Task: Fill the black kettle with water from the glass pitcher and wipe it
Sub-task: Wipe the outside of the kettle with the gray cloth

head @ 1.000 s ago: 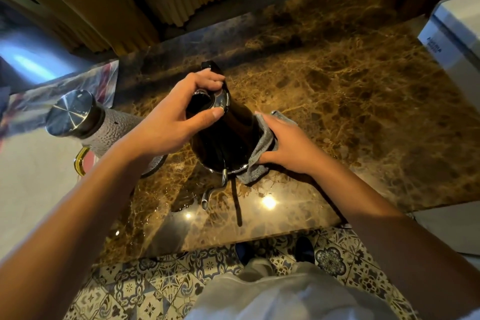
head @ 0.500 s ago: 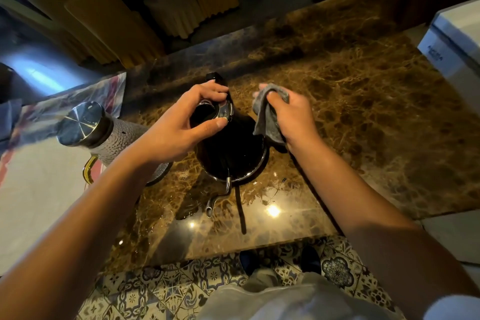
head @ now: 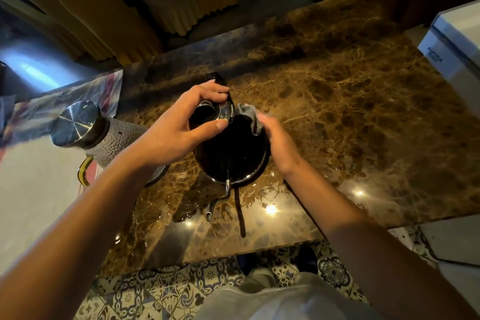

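At frame centre, the left hand (head: 179,127) grips the black kettle (head: 231,153) top; the right hand (head: 279,143) presses a grey cloth (head: 250,118) against it. Wiping appears underway, filling likely done.

The black kettle (head: 233,153) stands on the brown marble tabletop (head: 350,117), its thin spout (head: 218,202) pointing toward the person. The left hand (head: 179,132) curls over the kettle's top, thumb and fingers round the shiny lid (head: 223,112). The right hand (head: 278,143) presses a grey cloth (head: 250,117) against the kettle's right side. Just left of the kettle stands the glass pitcher (head: 111,138), with a steel cap and a yellow handle. A white box (head: 457,44) sits at the far right.
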The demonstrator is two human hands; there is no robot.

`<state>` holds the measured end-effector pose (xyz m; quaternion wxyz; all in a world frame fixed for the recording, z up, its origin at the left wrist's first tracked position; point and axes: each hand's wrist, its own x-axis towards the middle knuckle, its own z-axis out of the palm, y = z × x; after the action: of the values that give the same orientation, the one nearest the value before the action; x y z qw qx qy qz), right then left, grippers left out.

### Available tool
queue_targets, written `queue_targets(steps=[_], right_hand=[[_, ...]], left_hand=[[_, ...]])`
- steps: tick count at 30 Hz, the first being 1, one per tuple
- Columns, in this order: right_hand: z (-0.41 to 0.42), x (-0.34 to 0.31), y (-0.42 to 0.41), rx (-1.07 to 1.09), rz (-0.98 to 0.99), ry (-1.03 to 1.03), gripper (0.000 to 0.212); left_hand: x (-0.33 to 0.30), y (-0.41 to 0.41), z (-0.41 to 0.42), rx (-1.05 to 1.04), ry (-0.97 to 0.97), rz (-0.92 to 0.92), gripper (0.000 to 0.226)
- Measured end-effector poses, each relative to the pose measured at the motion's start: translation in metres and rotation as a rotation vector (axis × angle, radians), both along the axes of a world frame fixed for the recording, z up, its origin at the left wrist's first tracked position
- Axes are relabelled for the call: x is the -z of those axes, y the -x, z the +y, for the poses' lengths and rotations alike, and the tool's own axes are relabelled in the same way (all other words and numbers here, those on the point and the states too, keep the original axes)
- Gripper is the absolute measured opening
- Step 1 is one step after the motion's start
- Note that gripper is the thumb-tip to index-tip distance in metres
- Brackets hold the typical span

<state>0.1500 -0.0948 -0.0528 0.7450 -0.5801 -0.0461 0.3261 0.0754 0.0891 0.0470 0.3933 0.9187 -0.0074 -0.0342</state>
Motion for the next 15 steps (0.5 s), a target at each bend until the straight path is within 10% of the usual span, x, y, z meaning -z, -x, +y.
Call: queue_targets(steps=[8,15], right_hand=[[-0.008,0.026,0.0,0.168,-0.345,0.072,0.017],[-0.021,0.036,0.019,-0.185,-0.479,0.346,0.094]], left_hand=[[-0.002,0.001,-0.003,-0.01,-0.001,0.011,0.047],[0.0,0.0,-0.002,-0.015,0.03,0.015,0.041]])
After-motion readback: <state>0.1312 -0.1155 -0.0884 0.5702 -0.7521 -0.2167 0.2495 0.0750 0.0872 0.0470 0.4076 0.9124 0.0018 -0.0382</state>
